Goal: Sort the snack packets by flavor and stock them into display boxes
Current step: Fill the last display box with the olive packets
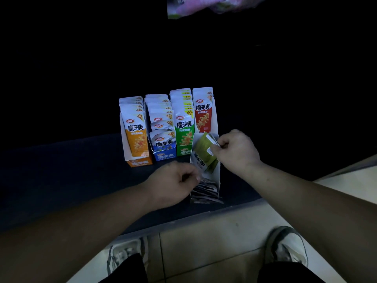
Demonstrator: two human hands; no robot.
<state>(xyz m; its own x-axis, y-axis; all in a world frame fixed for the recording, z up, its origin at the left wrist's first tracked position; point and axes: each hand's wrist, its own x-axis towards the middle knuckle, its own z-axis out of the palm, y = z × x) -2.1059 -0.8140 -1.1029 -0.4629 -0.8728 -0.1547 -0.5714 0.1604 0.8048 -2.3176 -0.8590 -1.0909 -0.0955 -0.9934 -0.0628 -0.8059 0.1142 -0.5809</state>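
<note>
Four display boxes stand side by side on a dark surface: orange (136,139), blue (163,146), green (183,135) and red (203,113), each holding upright packets of its colour. In front of the red one a fifth, white-walled box (217,176) lies toward me with dark packets low inside it. My right hand (236,152) pinches an olive-green packet (204,154) by its top edge, over that box. My left hand (173,182) is closed against the box's left wall and the packet's lower end; what it grips is hard to make out.
The dark surface (71,180) ends at an edge just in front of my hands. Below it lie pale floor tiles (204,242) and my two shoes. A pink-and-white bag (204,6) shows at the top edge. The background is black.
</note>
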